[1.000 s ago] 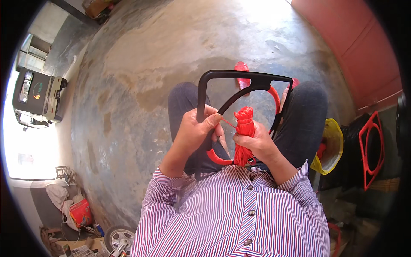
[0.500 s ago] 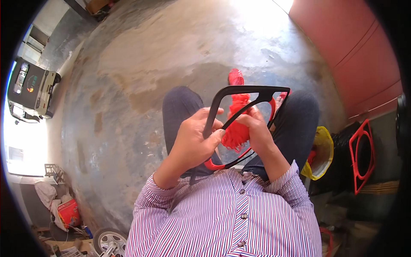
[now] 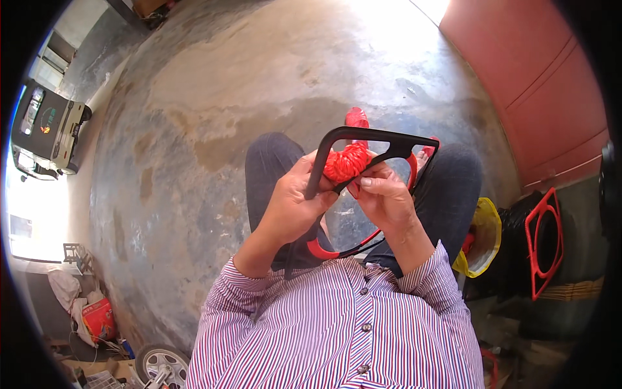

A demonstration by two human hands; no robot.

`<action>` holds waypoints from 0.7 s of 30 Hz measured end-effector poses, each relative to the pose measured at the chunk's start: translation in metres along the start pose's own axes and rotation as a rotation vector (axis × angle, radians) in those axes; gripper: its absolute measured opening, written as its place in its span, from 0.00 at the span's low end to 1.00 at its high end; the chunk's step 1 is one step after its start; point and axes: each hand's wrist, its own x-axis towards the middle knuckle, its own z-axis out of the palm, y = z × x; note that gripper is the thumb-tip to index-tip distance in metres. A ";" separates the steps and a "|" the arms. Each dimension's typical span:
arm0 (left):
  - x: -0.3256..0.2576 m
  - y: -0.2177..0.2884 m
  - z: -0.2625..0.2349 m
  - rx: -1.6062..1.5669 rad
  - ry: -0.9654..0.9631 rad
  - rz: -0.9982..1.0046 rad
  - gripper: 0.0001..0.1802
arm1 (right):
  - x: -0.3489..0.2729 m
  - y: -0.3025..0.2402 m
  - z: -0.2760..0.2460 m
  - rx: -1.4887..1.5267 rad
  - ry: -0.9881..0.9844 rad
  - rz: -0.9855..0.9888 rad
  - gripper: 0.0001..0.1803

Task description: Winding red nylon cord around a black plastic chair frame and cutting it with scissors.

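Above my lap is a black frame (image 3: 379, 135) with a large rounded opening, partly wound in red along its curved inner rim. My left hand (image 3: 295, 201) is closed round the frame's left bar, thumb on the near side. A bunched bundle of shiny red plastic cord (image 3: 345, 162) lies between my hands, by the frame's inner bar; my left fingertips reach behind it, partly hidden. Just below that bar, my right hand (image 3: 385, 200) is closed with thumb and fingers pinched together, a bit of red cord showing at the fingertips.
At my right stand a yellow-rimmed bag (image 3: 487, 243) with red stuff inside and a red frame (image 3: 545, 243) with a round opening. A wheel (image 3: 162, 364) and a red container (image 3: 98, 319) sit at lower left. A small vehicle (image 3: 52, 126) stands far left.
The red bundle has moved up and left, from hanging below the inner bar to beside it near my left fingers. My right hand has shifted slightly down, its fingers now pinched below the bar.
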 end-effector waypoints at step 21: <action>0.006 -0.011 0.003 0.382 0.083 0.290 0.09 | -0.010 0.001 0.008 -0.831 0.142 -0.505 0.17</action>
